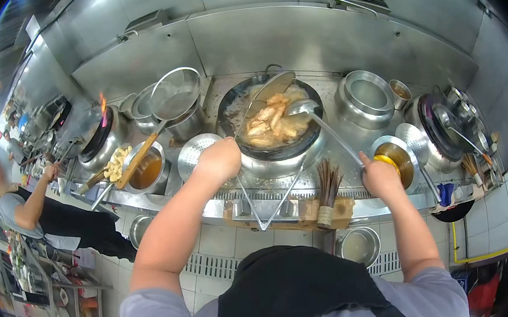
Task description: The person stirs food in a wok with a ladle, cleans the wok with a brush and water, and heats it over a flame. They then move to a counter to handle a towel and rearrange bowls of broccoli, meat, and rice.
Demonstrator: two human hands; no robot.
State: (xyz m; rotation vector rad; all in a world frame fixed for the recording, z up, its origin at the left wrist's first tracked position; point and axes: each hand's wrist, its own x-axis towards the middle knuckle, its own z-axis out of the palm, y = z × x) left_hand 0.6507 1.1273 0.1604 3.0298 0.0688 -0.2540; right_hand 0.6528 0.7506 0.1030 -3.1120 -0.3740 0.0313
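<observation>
My left hand [220, 159] is closed at the near left of the wok [225, 121], round the thin metal handle of a round strainer [277, 83]. The strainer is tilted inside the wok, behind golden fried pieces of food [271, 119] that look like chicken. Bubbling liquid surrounds the food. In my right hand [383, 176] is the long handle of a metal ladle [335, 134]; its bowl rests against the right side of the food. Beside my left hand lies a perforated skimmer [195, 154]. A pot of yellow oil [402, 161] stands next to my right hand.
Left stand a pot of brown liquid [147, 170] and a mesh sieve [178, 92] over a pot. A bamboo brush [327, 191] lies at the counter's front edge. Stacked pots [365, 98] sit right. A co-worker [29, 200] works at another wok, near a flame [103, 106].
</observation>
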